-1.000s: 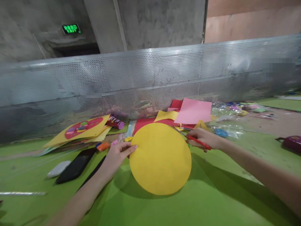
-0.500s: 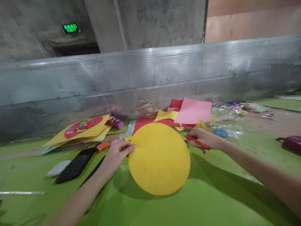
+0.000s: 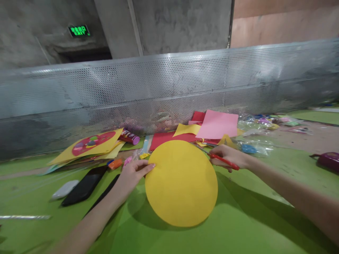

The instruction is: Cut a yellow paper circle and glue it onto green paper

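Note:
My left hand (image 3: pixel 133 174) pinches the left edge of a large yellow paper circle (image 3: pixel 181 183) and holds it a little above the green table (image 3: pixel 238 225). My right hand (image 3: pixel 229 157) is closed on red-handled scissors (image 3: pixel 222 160) at the circle's upper right edge; their blades point left toward the paper. Behind the circle lie red, yellow and pink paper sheets (image 3: pixel 217 125).
On the left are a black phone (image 3: pixel 84 185), a white oblong object (image 3: pixel 65 189), an orange item (image 3: pixel 116 164), a glue stick (image 3: pixel 129 137) and a yellow sheet with a red circle (image 3: pixel 91 144). Plastic bags (image 3: pixel 254 143) lie right, a purple object (image 3: pixel 328 160) far right. A perforated metal panel (image 3: pixel 169 91) backs the table.
The yellow circle has shifted slightly toward me and to the right. Both hands keep their grip in nearly the same places.

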A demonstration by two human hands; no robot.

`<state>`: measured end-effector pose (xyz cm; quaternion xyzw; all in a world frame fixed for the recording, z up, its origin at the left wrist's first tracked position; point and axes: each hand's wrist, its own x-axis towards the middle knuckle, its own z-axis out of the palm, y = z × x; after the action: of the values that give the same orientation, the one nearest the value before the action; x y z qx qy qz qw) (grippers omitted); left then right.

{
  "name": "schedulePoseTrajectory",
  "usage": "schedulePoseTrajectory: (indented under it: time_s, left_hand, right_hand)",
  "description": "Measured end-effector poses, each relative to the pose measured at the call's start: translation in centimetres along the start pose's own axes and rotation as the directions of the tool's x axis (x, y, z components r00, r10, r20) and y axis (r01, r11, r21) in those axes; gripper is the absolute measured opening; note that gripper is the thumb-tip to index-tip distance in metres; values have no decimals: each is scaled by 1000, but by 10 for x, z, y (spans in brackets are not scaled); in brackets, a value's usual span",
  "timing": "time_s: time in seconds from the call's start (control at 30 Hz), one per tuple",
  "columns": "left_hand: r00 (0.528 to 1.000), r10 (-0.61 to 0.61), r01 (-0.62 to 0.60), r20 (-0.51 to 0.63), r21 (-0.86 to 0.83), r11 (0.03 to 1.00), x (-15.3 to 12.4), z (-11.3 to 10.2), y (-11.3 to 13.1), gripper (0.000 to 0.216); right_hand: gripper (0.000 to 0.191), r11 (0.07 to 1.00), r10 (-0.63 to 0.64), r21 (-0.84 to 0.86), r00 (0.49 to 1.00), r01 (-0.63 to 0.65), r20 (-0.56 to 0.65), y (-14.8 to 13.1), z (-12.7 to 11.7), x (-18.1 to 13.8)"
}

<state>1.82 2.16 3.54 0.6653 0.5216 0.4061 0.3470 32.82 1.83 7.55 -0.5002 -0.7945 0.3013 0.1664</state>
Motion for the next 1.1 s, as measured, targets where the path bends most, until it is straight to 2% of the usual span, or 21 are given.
schedulePoseTrajectory:
  time_s: [0.67, 1.1]
  left_hand:
    - [1000, 6, -7, 23, 30, 1000, -1, 0, 1, 27]
    - [999, -22, 23, 38, -27, 999, -3, 2, 4, 21]
  right_hand:
    - [23, 1000, 5, 7, 1000, -4, -13, 7, 3, 3]
    - [21, 1000, -25, -3, 999, 25, -32, 6, 5, 2]
